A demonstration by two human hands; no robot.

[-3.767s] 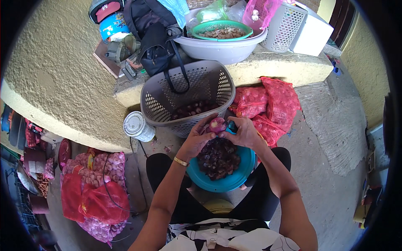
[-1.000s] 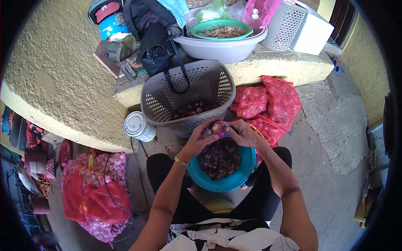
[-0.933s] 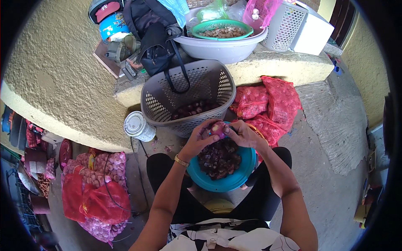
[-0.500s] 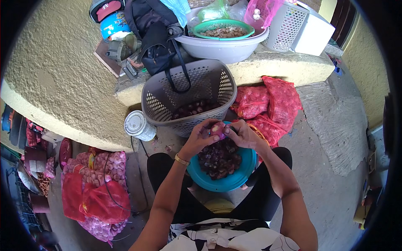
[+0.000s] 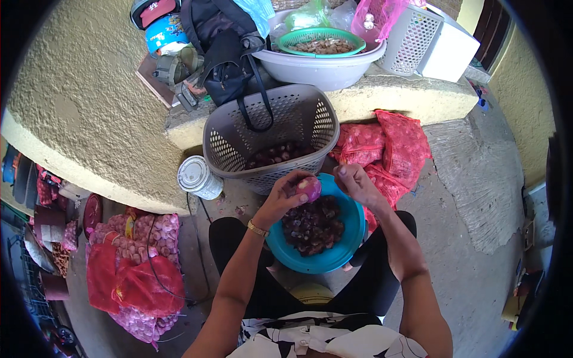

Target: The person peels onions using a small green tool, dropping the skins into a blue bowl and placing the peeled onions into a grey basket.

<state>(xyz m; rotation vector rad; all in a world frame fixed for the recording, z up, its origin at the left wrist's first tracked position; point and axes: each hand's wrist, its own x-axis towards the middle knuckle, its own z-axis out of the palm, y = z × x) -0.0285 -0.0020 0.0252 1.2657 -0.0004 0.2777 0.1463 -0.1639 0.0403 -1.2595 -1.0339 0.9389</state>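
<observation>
My left hand [image 5: 286,194] has its fingers and thumb around a red onion [image 5: 310,187], which shows a pale spot on its purple-pink side. The onion is above the far left part of a round teal basin [image 5: 280,253] between my knees. Dark red onions or loose skins [image 5: 313,227] lie in the basin. My right hand [image 5: 358,185] is apart from the onion, over the basin's far right rim, with thumb and fingers pinched together. Whatever it may hold is too small to make out.
A grey perforated basket [image 5: 227,134] holding red onions stands beyond the basin. Red net sacks [image 5: 401,146] lie to its right, a white bucket [image 5: 199,178] to its left. Net sacks of garlic or onions [image 5: 140,274] lie at left. A large tub [image 5: 316,73] rests on the ledge.
My right hand has drawn away from the onion to the right, with its fingers closed. My left hand keeps the onion in nearly the same place.
</observation>
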